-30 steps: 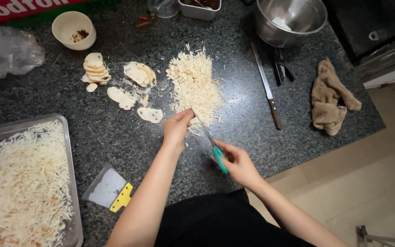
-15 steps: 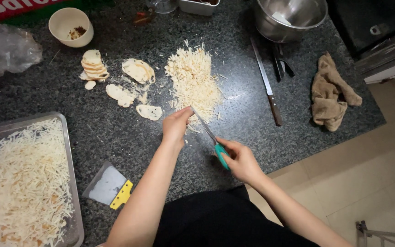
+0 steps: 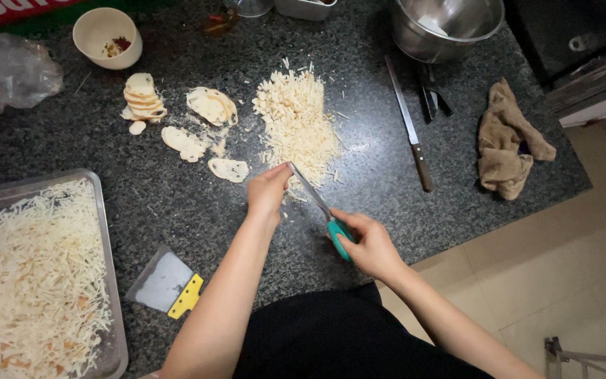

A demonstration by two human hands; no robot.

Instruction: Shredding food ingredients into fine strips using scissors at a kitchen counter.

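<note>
My right hand (image 3: 367, 244) grips the teal handle of a knife (image 3: 315, 200) whose blade slants up and left toward a pile of pale shredded strips (image 3: 296, 123) on the dark granite counter (image 3: 359, 210). Fingers curled, my left hand (image 3: 269, 189) rests at the near edge of that pile, touching the blade's tip area. Left of the pile lie flat pale slices (image 3: 212, 105), one small stack (image 3: 142, 98) and single pieces (image 3: 229, 169).
A metal tray (image 3: 103, 231) heaped with shreds sits at the left. A scraper with a yellow handle (image 3: 166, 286) lies near it. A second knife (image 3: 409, 126), a steel bowl (image 3: 443, 24), a brown cloth (image 3: 506, 140), a cream bowl (image 3: 106, 36) and a plastic bag (image 3: 8, 70) surround the work area.
Both hands and the knife stay at the near edge of the pile; the view has shifted only slightly.
</note>
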